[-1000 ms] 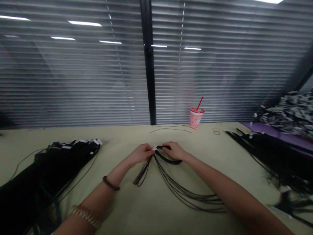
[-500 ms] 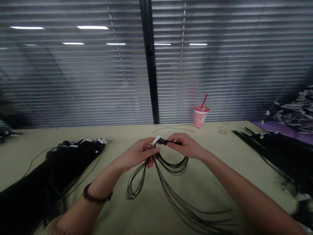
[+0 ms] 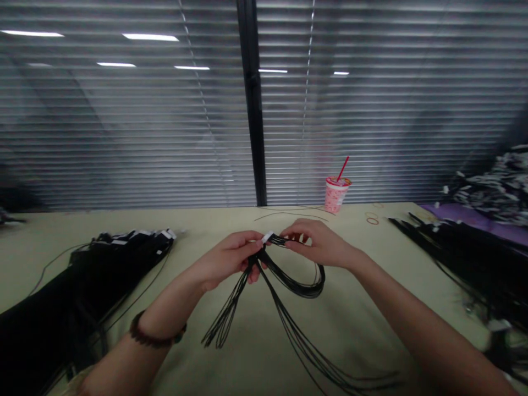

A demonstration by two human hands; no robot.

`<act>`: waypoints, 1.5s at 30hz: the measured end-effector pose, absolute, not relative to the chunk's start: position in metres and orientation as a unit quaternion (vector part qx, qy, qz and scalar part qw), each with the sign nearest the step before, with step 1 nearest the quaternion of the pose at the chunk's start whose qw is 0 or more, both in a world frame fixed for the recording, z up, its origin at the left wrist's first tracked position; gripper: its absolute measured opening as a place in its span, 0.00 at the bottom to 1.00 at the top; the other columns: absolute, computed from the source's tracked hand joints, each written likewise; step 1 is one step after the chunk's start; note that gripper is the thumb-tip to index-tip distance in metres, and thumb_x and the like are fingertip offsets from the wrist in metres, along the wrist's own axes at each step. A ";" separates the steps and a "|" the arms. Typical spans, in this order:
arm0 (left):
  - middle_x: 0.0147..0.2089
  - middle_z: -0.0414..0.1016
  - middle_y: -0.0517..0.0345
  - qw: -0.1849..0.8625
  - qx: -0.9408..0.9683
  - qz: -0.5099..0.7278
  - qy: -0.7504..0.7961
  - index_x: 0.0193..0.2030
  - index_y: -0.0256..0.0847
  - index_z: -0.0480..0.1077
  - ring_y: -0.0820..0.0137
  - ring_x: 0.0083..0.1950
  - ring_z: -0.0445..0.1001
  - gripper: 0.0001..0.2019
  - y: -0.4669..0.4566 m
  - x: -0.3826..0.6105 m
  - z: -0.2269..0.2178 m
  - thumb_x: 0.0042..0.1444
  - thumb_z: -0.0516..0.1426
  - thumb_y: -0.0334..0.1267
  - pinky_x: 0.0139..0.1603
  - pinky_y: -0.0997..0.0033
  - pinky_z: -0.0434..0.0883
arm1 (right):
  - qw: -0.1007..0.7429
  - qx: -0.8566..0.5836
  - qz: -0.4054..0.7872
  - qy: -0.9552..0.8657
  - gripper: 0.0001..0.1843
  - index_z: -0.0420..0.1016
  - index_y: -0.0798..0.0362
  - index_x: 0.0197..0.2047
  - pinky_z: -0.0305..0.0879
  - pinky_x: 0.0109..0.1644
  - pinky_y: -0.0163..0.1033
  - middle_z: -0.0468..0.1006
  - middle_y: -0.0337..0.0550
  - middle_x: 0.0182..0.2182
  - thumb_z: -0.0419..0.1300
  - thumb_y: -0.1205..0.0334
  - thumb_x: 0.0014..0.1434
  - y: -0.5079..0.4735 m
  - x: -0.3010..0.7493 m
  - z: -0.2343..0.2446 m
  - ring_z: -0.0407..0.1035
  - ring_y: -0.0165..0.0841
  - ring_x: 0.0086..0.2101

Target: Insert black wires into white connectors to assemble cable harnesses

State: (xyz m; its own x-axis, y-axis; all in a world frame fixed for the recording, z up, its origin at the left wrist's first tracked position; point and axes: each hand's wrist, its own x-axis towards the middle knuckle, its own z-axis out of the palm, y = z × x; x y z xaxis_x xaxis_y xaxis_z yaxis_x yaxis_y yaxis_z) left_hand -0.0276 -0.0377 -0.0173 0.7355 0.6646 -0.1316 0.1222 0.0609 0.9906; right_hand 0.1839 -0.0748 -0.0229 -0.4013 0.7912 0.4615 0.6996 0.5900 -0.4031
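A bundle of thin black wires (image 3: 295, 283) with a white connector (image 3: 267, 237) at its end is held up over the table. My left hand (image 3: 237, 254) is closed around the bundle just below the connector, thumb on top. My right hand (image 3: 315, 242) pinches the wires right beside the connector, where they arch over into a loop. From the left hand a narrow folded loop hangs down to the left, and loose wire ends trail down to the right. Part of the bundle is hidden behind the left fingers.
A pile of black wire bundles with white connectors (image 3: 111, 275) lies at left. Another wire pile (image 3: 466, 258) is at right, near a purple sheet (image 3: 474, 217). A pink cup with a straw (image 3: 336, 193) stands by the blinds. Rubber bands (image 3: 372, 221) and stray wires (image 3: 291, 213) lie nearby.
My right hand has shifted slightly right, and the loop under it is wider and more tightly gathered. The hanging left loop has turned narrower. The left hand keeps its hold.
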 end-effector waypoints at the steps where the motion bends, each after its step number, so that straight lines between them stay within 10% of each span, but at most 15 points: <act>1: 0.27 0.70 0.56 0.666 0.649 0.210 0.302 0.42 0.35 0.61 0.75 0.20 0.68 0.10 -0.038 -0.027 -0.017 0.56 0.50 0.38 0.21 0.74 0.64 | 0.344 -0.451 0.030 -0.823 0.13 0.71 0.55 0.43 0.60 0.39 0.35 0.71 0.44 0.34 0.56 0.64 0.53 -0.077 0.181 -0.022 0.64 0.29 0.34; 5: 0.26 0.68 0.57 0.678 0.627 0.237 0.302 0.38 0.36 0.60 0.72 0.22 0.69 0.06 -0.041 -0.025 -0.015 0.55 0.50 0.36 0.24 0.70 0.66 | 0.419 -0.430 -0.026 -0.799 0.08 0.71 0.57 0.36 0.59 0.38 0.32 0.70 0.42 0.31 0.54 0.67 0.52 -0.094 0.162 -0.013 0.63 0.27 0.33; 16: 0.23 0.70 0.56 0.649 0.646 0.253 0.313 0.38 0.38 0.58 0.70 0.22 0.70 0.07 -0.044 -0.023 -0.017 0.57 0.48 0.39 0.25 0.70 0.66 | 0.236 -0.485 -0.031 -0.841 0.12 0.74 0.53 0.27 0.50 0.29 0.33 0.70 0.38 0.22 0.51 0.63 0.55 -0.104 0.134 -0.032 0.61 0.26 0.24; 32: 0.23 0.69 0.60 0.585 0.706 0.231 0.326 0.44 0.40 0.57 0.69 0.24 0.71 0.11 -0.052 -0.017 -0.014 0.59 0.44 0.42 0.26 0.66 0.69 | 0.372 -0.479 0.112 -0.787 0.13 0.72 0.55 0.22 0.51 0.27 0.27 0.71 0.34 0.18 0.51 0.69 0.55 -0.093 0.130 -0.040 0.60 0.21 0.19; 45: 0.22 0.69 0.61 0.570 0.733 0.224 0.298 0.44 0.38 0.60 0.73 0.22 0.69 0.12 -0.049 -0.019 -0.016 0.57 0.47 0.42 0.23 0.73 0.68 | 0.231 -0.492 -0.096 -0.834 0.11 0.68 0.59 0.31 0.55 0.30 0.36 0.72 0.46 0.28 0.47 0.64 0.57 -0.104 0.129 -0.034 0.66 0.32 0.29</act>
